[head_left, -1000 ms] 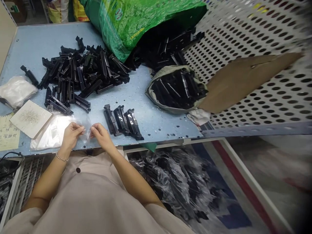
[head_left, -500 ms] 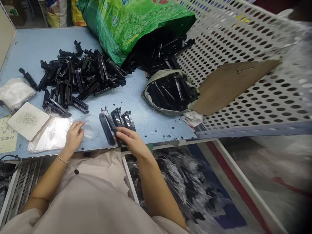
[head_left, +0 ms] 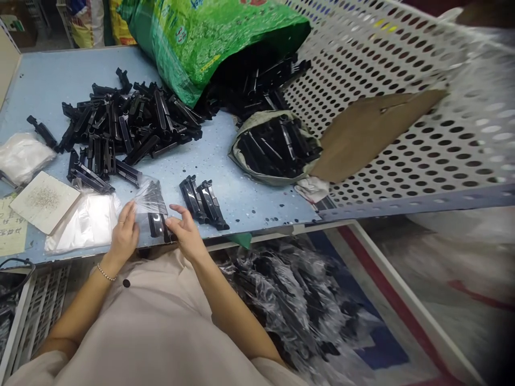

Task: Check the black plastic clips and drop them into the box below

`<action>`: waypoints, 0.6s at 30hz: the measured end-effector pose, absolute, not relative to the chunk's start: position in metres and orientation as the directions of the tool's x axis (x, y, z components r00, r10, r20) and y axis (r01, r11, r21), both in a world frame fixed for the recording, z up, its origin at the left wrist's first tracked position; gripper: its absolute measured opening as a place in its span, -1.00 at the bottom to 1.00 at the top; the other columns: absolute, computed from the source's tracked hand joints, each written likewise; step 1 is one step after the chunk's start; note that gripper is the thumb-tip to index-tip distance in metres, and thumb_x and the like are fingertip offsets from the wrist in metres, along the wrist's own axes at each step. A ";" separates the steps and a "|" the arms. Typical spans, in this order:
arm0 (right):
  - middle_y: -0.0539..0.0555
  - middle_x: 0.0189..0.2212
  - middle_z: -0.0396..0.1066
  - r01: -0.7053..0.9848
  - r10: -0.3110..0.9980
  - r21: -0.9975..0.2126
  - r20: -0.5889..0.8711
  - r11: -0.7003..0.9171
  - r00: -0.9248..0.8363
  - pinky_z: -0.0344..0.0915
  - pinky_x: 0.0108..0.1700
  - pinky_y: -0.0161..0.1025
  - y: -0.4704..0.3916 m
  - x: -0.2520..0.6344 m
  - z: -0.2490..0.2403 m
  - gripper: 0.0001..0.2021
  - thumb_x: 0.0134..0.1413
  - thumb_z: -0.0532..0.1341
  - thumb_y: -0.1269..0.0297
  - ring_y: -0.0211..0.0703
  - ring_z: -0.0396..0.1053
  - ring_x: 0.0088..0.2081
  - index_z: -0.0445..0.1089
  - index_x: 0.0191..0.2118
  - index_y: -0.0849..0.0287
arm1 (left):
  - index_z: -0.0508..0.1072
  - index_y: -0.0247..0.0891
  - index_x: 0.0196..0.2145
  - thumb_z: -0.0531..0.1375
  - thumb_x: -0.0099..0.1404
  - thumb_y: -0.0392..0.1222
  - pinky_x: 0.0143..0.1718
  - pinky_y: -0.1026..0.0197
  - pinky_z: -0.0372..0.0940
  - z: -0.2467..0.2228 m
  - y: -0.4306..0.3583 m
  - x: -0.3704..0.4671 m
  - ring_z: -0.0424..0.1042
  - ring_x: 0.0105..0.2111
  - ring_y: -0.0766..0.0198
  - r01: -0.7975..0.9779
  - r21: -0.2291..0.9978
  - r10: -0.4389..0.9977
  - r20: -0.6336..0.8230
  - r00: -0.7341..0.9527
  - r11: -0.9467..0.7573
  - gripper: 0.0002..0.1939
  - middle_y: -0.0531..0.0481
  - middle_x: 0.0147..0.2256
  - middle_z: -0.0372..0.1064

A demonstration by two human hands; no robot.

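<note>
Okay, biggest first: blue table (head_left: pixel 249 198) across the scene, with a white perforated panel (head_left: pixel 422 145) at its right side. Green sack (head_left: pixel 177 43) lies on its side at the back, mouth toward the panel, black parts spilling out. Heap of loose black parts (head_left: pixel 120 123) sits on the left half, pieces pointing every way. Below the table's near edge, film-wrapped parts (head_left: pixel 289 300). Grey-green pouch (head_left: pixel 257 175), full of black parts, stands right of the heap, well apart from it.

Near the front edge, a stack of clear bags (head_left: pixel 84 222), partly under a speckled white card (head_left: pixel 44 201). Left hand (head_left: pixel 125 230) is just right of that stack, fingers close together, seemingly pinching film. Right hand (head_left: pixel 183 230) is narrow, thumb against the black part and index finger lifted off; whether it really grips, cannot tell. Two loose parts (head_left: pixel 201 203) lie side by side, just right of that hand.

Held black part (head_left: pixel 155 225) is at the table's front edge between the hands, its far portion under a clear sleeve (head_left: pixel 151 195), near portion bare. Long axis runs roughly near-to-far, far end leaning slightly left; its exact tip is blurred by film.

Risks, as judged: the hooked end could snag or split the thin film if pushed in crooked; the sleeve could slip if the left pinch is weak; the near end could tip over the table edge if the right thumb lets go.
</note>
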State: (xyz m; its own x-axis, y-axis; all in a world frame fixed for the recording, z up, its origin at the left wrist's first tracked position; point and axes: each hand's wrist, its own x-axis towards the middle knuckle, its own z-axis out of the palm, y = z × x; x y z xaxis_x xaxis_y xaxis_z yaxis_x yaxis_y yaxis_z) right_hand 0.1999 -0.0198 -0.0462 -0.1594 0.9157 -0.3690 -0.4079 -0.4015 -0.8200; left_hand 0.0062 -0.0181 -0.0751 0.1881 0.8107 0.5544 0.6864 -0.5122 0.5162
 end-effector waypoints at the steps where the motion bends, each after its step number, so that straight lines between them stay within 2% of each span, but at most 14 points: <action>1: -0.14 -0.50 0.42 -0.383 0.925 -0.842 -0.345 -0.379 -0.157 0.31 -0.43 -0.32 -0.019 0.198 -0.045 -0.25 -0.03 0.42 0.04 -0.27 0.35 -0.50 0.10 0.22 0.06 | -0.10 -0.15 0.44 -0.01 0.45 -0.38 0.30 0.00 0.26 -0.075 -0.019 0.006 0.13 0.36 0.07 0.693 0.525 0.815 0.557 0.159 -0.494 -0.33 -0.26 0.36 0.05; 3: -0.13 -0.50 0.41 -0.326 0.932 -0.874 -0.323 -0.360 -0.164 0.30 -0.44 -0.31 -0.017 0.193 -0.044 -0.17 0.01 0.39 0.06 -0.25 0.35 -0.48 -0.01 0.32 0.04 | -0.10 -0.14 0.44 0.00 0.44 -0.39 0.30 -0.01 0.26 -0.075 -0.022 0.008 0.14 0.35 0.06 0.682 0.518 0.807 0.560 0.187 -0.517 -0.31 -0.27 0.36 0.07; 5: -0.11 -0.47 0.41 -0.278 0.942 -0.901 -0.317 -0.334 -0.106 0.29 -0.45 -0.29 -0.015 0.188 -0.045 -0.22 0.02 0.37 0.06 -0.24 0.33 -0.47 0.06 0.31 0.02 | -0.11 -0.15 0.44 -0.01 0.42 -0.43 0.28 -0.02 0.29 -0.077 -0.028 0.013 0.18 0.33 0.05 0.624 0.476 0.757 0.573 0.313 -0.619 -0.29 -0.28 0.33 0.14; 8: -0.05 -0.45 0.39 -0.213 0.946 -0.926 -0.324 -0.313 0.022 0.29 -0.48 -0.28 -0.015 0.193 -0.051 -0.52 -0.01 0.35 -0.01 -0.25 0.29 -0.48 0.39 0.00 0.10 | -0.11 -0.17 0.44 -0.03 0.41 -0.46 0.20 -0.02 0.38 -0.081 -0.041 0.022 0.29 0.27 0.07 0.498 0.437 0.658 0.581 0.478 -0.749 -0.28 -0.30 0.26 0.24; 11: -0.04 -0.44 0.38 -0.148 0.920 -0.958 -0.280 -0.248 0.273 0.35 -0.41 -0.29 -0.021 0.231 -0.065 -0.60 -0.11 0.39 -0.05 -0.25 0.33 -0.43 0.38 -0.28 0.13 | -0.06 -0.20 0.42 0.02 0.41 -0.42 0.13 0.02 0.44 -0.081 -0.049 0.024 0.38 0.20 0.10 0.409 0.473 0.625 0.550 0.555 -0.780 -0.31 -0.28 0.19 0.32; 13: -0.05 -0.43 0.36 -0.117 0.790 -0.977 -0.214 -0.180 0.575 0.40 -0.35 -0.24 -0.030 0.278 -0.079 -0.58 -0.14 0.38 -0.09 -0.22 0.37 -0.39 0.31 -0.31 0.11 | 0.09 -0.18 0.37 0.08 0.41 -0.37 0.06 0.06 0.47 -0.078 -0.048 0.015 0.46 0.10 0.12 0.411 0.505 0.648 0.518 0.558 -0.759 -0.39 -0.23 0.10 0.39; 14: -0.06 -0.44 0.34 -0.101 0.667 -0.982 -0.185 -0.163 0.722 0.42 -0.34 -0.19 -0.036 0.305 -0.085 -0.58 -0.11 0.35 -0.12 -0.20 0.39 -0.39 0.28 -0.31 0.08 | 0.18 -0.17 0.31 0.10 0.41 -0.34 0.03 0.07 0.47 -0.077 -0.046 0.008 0.48 0.04 0.13 0.450 0.522 0.688 0.500 0.526 -0.724 -0.45 -0.21 0.05 0.41; 16: -0.02 -0.43 0.33 -0.006 0.398 -0.978 -0.091 -0.209 0.913 0.43 -0.36 -0.07 -0.052 0.358 -0.094 -0.64 0.03 0.24 -0.14 -0.11 0.42 -0.40 0.24 -0.30 0.04 | 0.36 -0.19 0.15 0.12 0.40 -0.29 0.00 0.05 0.45 -0.074 -0.041 -0.013 0.48 -0.02 0.11 0.609 0.550 0.816 0.458 0.352 -0.571 -0.62 -0.19 -0.02 0.41; 17: 0.03 -0.42 0.35 0.063 0.308 -0.957 -0.029 -0.284 0.951 0.40 -0.39 -0.03 -0.062 0.380 -0.096 -0.67 0.13 0.16 -0.14 -0.06 0.43 -0.41 0.26 -0.29 0.02 | 0.41 -0.21 0.07 0.13 0.40 -0.25 -0.01 0.01 0.42 -0.073 -0.037 -0.025 0.46 -0.03 0.08 0.704 0.550 0.875 0.429 0.223 -0.449 -0.70 -0.20 -0.05 0.40; 18: 0.09 -0.39 0.38 0.103 0.282 -0.938 0.007 -0.330 0.959 0.38 -0.39 0.01 -0.073 0.397 -0.095 -0.69 0.21 0.09 -0.13 -0.02 0.44 -0.39 0.29 -0.28 0.00 | 0.43 -0.25 0.00 0.17 0.38 -0.19 -0.01 -0.03 0.40 -0.072 -0.034 -0.037 0.44 -0.04 0.02 0.789 0.531 0.914 0.394 0.093 -0.310 -0.75 -0.22 -0.07 0.38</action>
